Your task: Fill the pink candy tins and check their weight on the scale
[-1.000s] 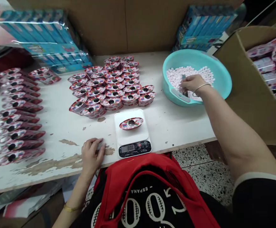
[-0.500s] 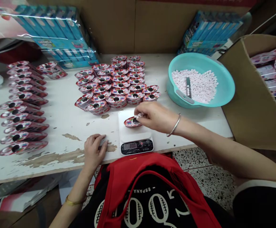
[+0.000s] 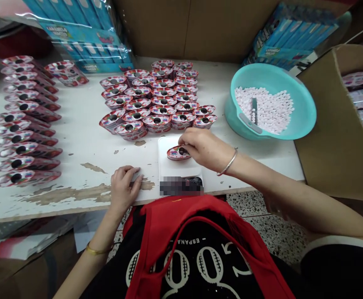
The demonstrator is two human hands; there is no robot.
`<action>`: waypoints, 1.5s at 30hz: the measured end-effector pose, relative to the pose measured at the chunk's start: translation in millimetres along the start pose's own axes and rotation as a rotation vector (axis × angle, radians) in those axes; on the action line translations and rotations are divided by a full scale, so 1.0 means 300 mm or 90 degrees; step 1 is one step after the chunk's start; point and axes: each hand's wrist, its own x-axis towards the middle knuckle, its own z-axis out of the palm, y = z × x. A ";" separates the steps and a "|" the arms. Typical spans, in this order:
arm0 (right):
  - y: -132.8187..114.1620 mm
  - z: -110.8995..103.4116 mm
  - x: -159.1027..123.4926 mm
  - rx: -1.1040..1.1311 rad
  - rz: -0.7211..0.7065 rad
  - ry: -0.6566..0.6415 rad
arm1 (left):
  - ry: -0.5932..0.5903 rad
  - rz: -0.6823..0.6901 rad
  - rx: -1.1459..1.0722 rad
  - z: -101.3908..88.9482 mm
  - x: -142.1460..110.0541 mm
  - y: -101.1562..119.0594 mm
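White table point(image 3: 75, 199), peeling beside the left hand point(image 3: 125, 189), above terrazzo floor point(image 3: 277, 232).

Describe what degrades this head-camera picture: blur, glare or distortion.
In the head view, a pixelated block hides the scale's display, glare streaks the plastic wrap on the blue cartons, and the table's front edge curves slightly from lens distortion.

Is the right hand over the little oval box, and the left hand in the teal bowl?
The left hand is wrong: the head view shows it resting on the white table, not in the teal bowl. The right hand over the oval box is right.
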 end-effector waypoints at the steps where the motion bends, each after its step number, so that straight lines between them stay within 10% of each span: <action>1: 0.008 -0.011 -0.009 0.046 -0.002 0.034 | 0.002 0.002 0.001 0.001 0.000 0.001; 10: 0.125 -0.066 -0.106 0.462 0.164 0.099 | 0.008 0.000 -0.001 0.006 -0.003 -0.002; 29: 0.053 0.012 -0.035 0.146 -0.069 0.179 | 0.022 0.039 0.014 0.001 0.000 -0.016; 35: 0.330 -0.242 -0.063 -0.070 0.247 0.314 | 0.036 0.068 0.013 0.008 0.010 -0.031; 37: 0.465 -0.306 -0.068 -0.189 0.420 0.195 | 0.035 0.061 0.010 0.007 0.011 -0.026; 41: 0.662 -0.296 -0.052 -0.165 0.519 0.006 | 0.017 0.032 0.007 0.003 0.005 -0.010; 45: 0.723 -0.240 -0.049 -0.127 0.503 0.030 | 0.005 0.002 0.014 0.001 0.002 -0.002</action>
